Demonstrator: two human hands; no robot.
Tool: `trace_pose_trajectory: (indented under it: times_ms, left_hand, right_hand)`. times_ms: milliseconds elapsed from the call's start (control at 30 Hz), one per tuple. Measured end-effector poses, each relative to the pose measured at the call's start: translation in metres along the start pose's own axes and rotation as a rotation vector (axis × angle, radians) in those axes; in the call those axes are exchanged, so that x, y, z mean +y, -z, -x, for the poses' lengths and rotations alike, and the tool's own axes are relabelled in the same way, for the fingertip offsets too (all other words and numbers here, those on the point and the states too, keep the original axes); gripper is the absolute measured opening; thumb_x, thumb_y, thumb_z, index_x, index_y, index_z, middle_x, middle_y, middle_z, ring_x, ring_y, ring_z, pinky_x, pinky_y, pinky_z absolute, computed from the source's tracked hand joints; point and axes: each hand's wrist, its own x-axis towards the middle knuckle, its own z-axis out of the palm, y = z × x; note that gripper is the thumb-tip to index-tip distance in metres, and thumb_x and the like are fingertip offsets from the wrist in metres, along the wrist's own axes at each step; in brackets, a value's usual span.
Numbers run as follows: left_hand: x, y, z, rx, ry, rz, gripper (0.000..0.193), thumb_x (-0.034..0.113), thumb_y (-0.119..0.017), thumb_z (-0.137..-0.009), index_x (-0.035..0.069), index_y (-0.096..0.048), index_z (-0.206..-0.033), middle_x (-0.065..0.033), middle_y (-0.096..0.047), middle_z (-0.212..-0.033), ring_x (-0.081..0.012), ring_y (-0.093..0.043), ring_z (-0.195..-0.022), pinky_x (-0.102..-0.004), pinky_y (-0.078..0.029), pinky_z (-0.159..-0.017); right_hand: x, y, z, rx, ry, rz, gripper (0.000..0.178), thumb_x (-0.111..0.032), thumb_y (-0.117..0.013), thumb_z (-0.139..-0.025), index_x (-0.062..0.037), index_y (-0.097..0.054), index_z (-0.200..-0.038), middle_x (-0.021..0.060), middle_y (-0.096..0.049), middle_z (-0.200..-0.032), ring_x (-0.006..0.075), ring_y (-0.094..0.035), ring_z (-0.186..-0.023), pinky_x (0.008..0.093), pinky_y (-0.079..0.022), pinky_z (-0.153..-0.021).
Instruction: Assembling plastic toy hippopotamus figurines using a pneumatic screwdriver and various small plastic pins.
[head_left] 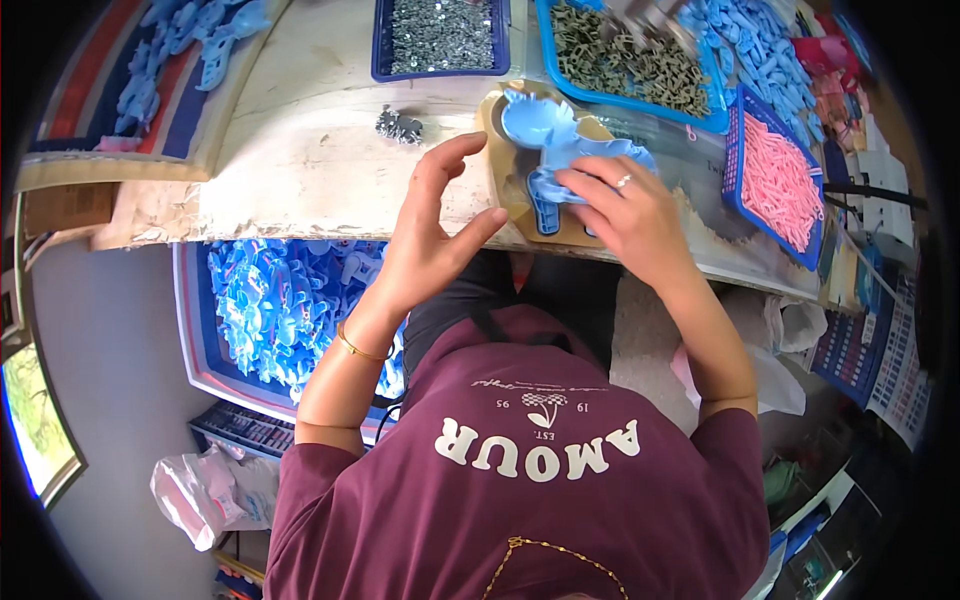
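Observation:
A light blue moulded plastic part [540, 122], with a rounded end and uneven edges, sits over a tan board [503, 165] at the table's front edge. My right hand [630, 215] has its fingers closed on the part's near right side, hiding some of it. A darker blue piece [545, 207] sticks out below the part toward me. My left hand [437, 220] is just left of the board, empty, with thumb and fingers apart. Left of the board lies a small heap of dark metal bits [398, 126].
Across the back stand a dark blue tray [376, 50] of silvery small parts and a blue tray [640, 112] of brownish metal pieces. At right is a basket [735, 165] of pink sticks. Below the table at left, a large bin [190, 310] holds blue plastic parts.

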Motion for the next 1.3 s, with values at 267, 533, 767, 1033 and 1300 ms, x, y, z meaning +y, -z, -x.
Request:
trace_pose_trajectory:
  times_ms: [267, 533, 767, 1033, 1300]
  left_hand:
    - [0.004, -0.021, -0.015, -0.031, -0.29, -0.359, 0.068, 0.014, -0.081, -0.076, 0.006, -0.051, -0.137, -0.0165, -0.05, -0.142, -0.0396, -0.043, -0.134, -0.0478, -0.038, -0.111]
    - [0.012, -0.06, -0.028, -0.057, -0.34, -0.459, 0.073, 0.03, -0.082, -0.077, 0.008, -0.051, -0.139, -0.0151, -0.043, -0.15, -0.0398, -0.035, -0.14, -0.0553, -0.03, -0.115]
    - [0.007, -0.072, -0.033, -0.068, -0.325, -0.608, 0.077, 0.034, -0.081, -0.078, 0.01, -0.048, -0.143, -0.0127, -0.044, -0.151, -0.0381, -0.034, -0.143, -0.0535, -0.029, -0.117]
    - [0.006, -0.077, -0.034, -0.136, -0.299, -0.675, 0.074, 0.036, -0.079, -0.08, 0.011, -0.049, -0.142, -0.0116, -0.048, -0.147, -0.0358, -0.038, -0.141, -0.0552, -0.027, -0.118]
    - [0.008, -0.078, -0.035, -0.179, -0.323, -0.73, 0.069, 0.037, -0.076, -0.081, 0.009, -0.051, -0.139, -0.0119, -0.049, -0.143, -0.0356, -0.041, -0.138, -0.0539, -0.029, -0.117]
  right_hand:
    - [0.018, 0.028, 0.009, 0.038, -0.149, -0.072, 0.063, -0.014, -0.083, -0.07, -0.0096, -0.063, -0.129, 0.0083, -0.06, -0.129, 0.0329, -0.056, -0.119, 0.0441, -0.047, -0.1]
    - [0.026, 0.012, 0.021, 0.02, -0.264, -0.247, 0.064, -0.018, -0.082, -0.073, -0.0068, -0.06, -0.132, 0.0112, -0.06, -0.127, 0.0318, -0.056, -0.118, 0.0405, -0.046, -0.1]
    - [0.031, 0.01, 0.024, 0.024, -0.194, -0.118, 0.06, -0.02, -0.081, -0.073, -0.0065, -0.061, -0.128, 0.0108, -0.059, -0.124, 0.033, -0.055, -0.113, 0.0423, -0.046, -0.098]
    - [0.03, 0.006, 0.022, 0.018, -0.224, -0.086, 0.06, -0.019, -0.081, -0.071, -0.0081, -0.064, -0.126, 0.0075, -0.061, -0.12, 0.0291, -0.054, -0.114, 0.0418, -0.045, -0.095]
    - [0.032, 0.011, 0.021, -0.059, -0.257, 0.007, 0.058, -0.024, -0.082, -0.069, -0.0086, -0.067, -0.123, 0.0043, -0.062, -0.115, 0.026, -0.054, -0.111, 0.0399, -0.041, -0.094]
